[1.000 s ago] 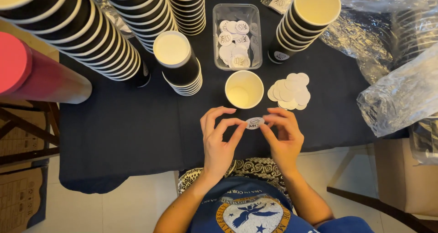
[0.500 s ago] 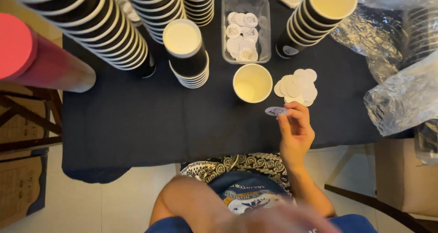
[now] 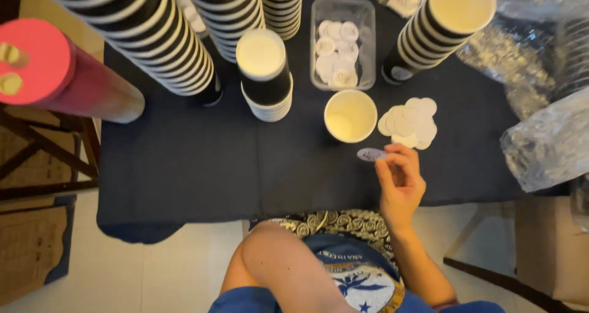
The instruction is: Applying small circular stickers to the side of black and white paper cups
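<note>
— Dark blue tablecloth (image 3: 184, 166), crowded with stacks of striped paper cups (image 3: 153, 37).
— Right hand (image 3: 400, 181)?
— Pinching a small round sticker (image 3: 370, 155) at the fingertips, just below a single open cup (image 3: 350, 115), beside a pile of white discs (image 3: 410, 122).
— Left hand?
— Out of sight; only the forearm low in view.

There was only one view, from a camera on the person's head. It looked almost straight down on the dark tabletop (image 3: 184, 166), from above its near edge and quite close. The tabletop filled the upper and middle part; its far edge was cut off at the top. Below its near edge the person's own lap and the light floor (image 3: 153, 270) were seen. Left of the tabletop stood a wooden frame (image 3: 43, 153). No second view shared the scene.
</note>
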